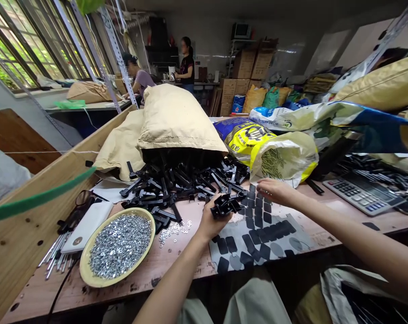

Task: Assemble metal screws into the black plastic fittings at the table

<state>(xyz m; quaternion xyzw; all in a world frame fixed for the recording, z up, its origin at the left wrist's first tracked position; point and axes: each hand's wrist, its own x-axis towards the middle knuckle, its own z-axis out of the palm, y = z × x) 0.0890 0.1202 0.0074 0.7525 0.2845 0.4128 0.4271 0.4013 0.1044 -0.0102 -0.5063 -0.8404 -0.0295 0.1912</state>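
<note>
My left hand [210,218] is wrapped round a bunch of black plastic parts [227,206], their hollow ends facing me. Behind it spreads a heap of similar black parts [170,180], spilling from a large beige sack [180,117]. My right hand [273,190] is at the near edge of a yellow and blue bag [249,139] full of long, thin brass-coloured screws [273,163]. Its fingers are drawn together, with tiny shiny bits by them that I cannot make out. Below both hands lies a grey sheet [295,227] with black rounded pads [258,222].
A yellow bowl [84,265] of small metal nuts stands at left, with loose washers [175,228] beside it. A white phone-like device [89,225], metal rods [57,254] and glasses [84,198] lie further left. At right is a calculator [362,193]. Two people are in the background.
</note>
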